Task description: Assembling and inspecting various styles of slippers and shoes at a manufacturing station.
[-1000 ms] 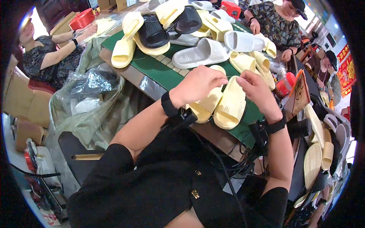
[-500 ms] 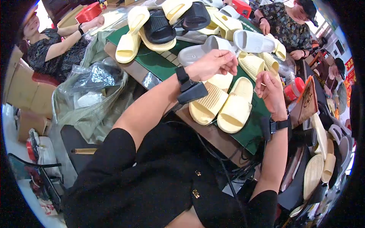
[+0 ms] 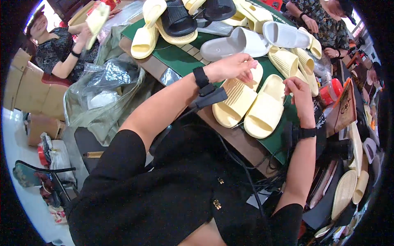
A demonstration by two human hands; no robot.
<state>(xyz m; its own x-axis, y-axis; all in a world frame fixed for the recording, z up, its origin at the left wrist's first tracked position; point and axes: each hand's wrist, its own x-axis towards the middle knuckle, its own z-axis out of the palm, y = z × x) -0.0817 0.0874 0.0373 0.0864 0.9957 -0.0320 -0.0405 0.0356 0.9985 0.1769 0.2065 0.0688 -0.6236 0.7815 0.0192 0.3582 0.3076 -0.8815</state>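
1. Pale-yellow slides (image 3: 264, 108): 1 pair, side by side on green mat (image 3: 164, 61), close to near edge of table (image 3: 242, 143); toes near, heels far.
2. L hand (image 3: 232, 67): over far (heel) end of pair's left slide, fingers loosely bent; can't tell if it touches the slide or pinches anything thin.
3. R hand (image 3: 298, 92): just right of right slide's heel, fingers curled in twd thumb; can't tell if anything's btwn them. Hands are apart from ea. other.
4. Wristbands: black, 1 per wrist, L (image 3: 201, 78) & R (image 3: 307, 133).
5. Far side of pair: grey slide (image 3: 236, 44), w/ a 2nd grey slide (image 3: 285, 35) to its right.
6. Far left on mat: black slide (image 3: 178, 19) amid more yellow ones.
7. Right: red-lidded jar (image 3: 329, 92), partly hidden.
8. Left of table: clear plastic bag (image 3: 108, 76) atop greenish sack (image 3: 98, 119).
9. Far left: co-worker's hand (image 3: 85, 35) holds up a yellow slipper (image 3: 97, 25); another co-worker's hand (image 3: 310, 25) shows far right.
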